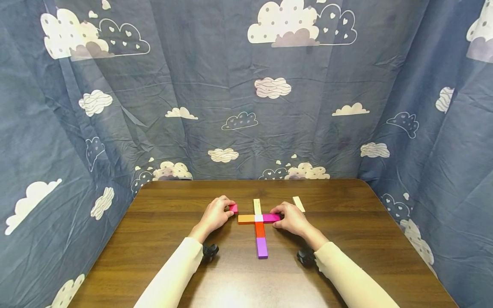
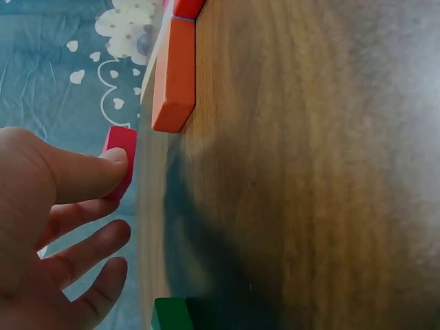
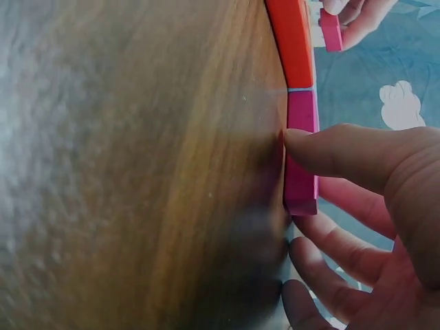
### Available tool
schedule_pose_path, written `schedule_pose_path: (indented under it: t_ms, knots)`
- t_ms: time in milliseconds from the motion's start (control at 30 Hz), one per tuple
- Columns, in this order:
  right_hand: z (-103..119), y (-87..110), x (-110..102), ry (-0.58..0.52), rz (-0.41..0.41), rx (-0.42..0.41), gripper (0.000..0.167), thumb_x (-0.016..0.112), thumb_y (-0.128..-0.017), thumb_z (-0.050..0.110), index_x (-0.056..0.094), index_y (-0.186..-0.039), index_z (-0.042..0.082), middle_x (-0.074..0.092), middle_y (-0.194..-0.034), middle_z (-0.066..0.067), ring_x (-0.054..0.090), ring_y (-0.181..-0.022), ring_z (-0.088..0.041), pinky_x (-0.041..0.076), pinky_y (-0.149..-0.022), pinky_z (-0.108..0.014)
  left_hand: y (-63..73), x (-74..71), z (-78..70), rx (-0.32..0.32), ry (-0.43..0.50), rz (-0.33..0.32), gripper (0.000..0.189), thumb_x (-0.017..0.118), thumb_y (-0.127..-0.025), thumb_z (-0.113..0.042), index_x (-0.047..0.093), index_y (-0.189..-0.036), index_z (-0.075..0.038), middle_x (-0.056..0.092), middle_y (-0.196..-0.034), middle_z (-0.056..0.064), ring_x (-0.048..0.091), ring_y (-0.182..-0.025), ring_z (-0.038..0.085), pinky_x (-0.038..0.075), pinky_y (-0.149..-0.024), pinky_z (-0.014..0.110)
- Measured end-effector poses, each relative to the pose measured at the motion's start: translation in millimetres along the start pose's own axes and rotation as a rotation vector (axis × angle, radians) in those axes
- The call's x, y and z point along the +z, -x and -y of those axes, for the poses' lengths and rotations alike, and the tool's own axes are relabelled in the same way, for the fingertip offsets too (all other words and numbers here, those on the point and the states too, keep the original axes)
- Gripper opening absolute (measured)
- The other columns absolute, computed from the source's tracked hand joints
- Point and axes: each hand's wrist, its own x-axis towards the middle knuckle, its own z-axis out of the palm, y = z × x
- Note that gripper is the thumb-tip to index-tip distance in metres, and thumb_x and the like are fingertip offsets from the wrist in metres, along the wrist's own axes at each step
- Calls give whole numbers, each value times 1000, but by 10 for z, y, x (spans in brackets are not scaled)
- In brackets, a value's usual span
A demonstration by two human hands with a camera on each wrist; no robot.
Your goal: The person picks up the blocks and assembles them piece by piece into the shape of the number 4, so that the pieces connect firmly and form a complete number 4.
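On a brown worktop (image 1: 173,197), a flat cross of coloured blocks, with a white square (image 1: 259,218) at the centre as landmark. Beyond the white square, a cream block (image 1: 257,206); to its left, an orange block (image 1: 246,219); to its right, a magenta block (image 1: 271,218); on its near side, a red block (image 1: 260,229), then a purple block (image 1: 262,248), end to end. Left of the white square and slightly beyond, the left hand (image 1: 215,214), with a small pink block (image 1: 234,208) pinched between thumb and fingers and raised off the worktop. Gripped toward one end, probably to leave the end nearer the white square free and in sight. Right of the white square, the right hand (image 1: 291,218), thumb on the near side of the magenta block and forefinger on the far side, gripping lightly, seemingly to steady or straighten it in line with the white square. Farther right of the white square and beyond, past the right hand, a loose cream stick (image 1: 298,204). Well left of the white square, visible only from the left wrist, a green block (image 2: 172,313), apparently hidden from the head view by the left hand. Behind everything, beyond the white square, a blue cloud-print curtain (image 1: 215,85).
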Motion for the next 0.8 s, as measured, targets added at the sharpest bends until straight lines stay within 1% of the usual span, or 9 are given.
schedule_pose_path:
  t_ms: [167, 300, 500, 800]
  knots:
    - [1, 20, -1, 5, 3, 6, 40, 91, -64, 15, 78, -102, 13, 65, -92, -2, 59, -83, -17, 47, -73, -38, 69, -4, -12, 10, -26, 40, 28, 80, -85, -14, 76, -113, -12, 67, -106, -2, 60, -97, 21, 51, -83, 41]
    - [-8, 26, 1, 1, 8, 6, 42, 91, -64, 16, 78, -103, 13, 65, -92, -2, 57, -82, -17, 46, -72, -37, 109, -8, -18, 6, -38, 55, 27, 80, -85, -15, 76, -112, -12, 66, -104, -2, 61, -96, 21, 51, -84, 41]
    - [1, 29, -4, -19, 16, 11, 43, 91, -64, 15, 78, -105, 11, 64, -93, -5, 57, -83, -19, 45, -73, -37, 158, 14, -18, -15, -13, 78, 26, 80, -85, -14, 77, -110, -12, 66, -101, -2, 60, -94, 21, 51, -83, 41]
    - [1, 41, 12, -43, 6, 14, 42, 90, -66, 14, 77, -105, 11, 65, -97, -6, 59, -89, -21, 46, -77, -39, 165, 29, -15, -6, -18, 100, 25, 81, -85, -15, 77, -110, -12, 66, -102, -2, 58, -95, 19, 50, -82, 39]
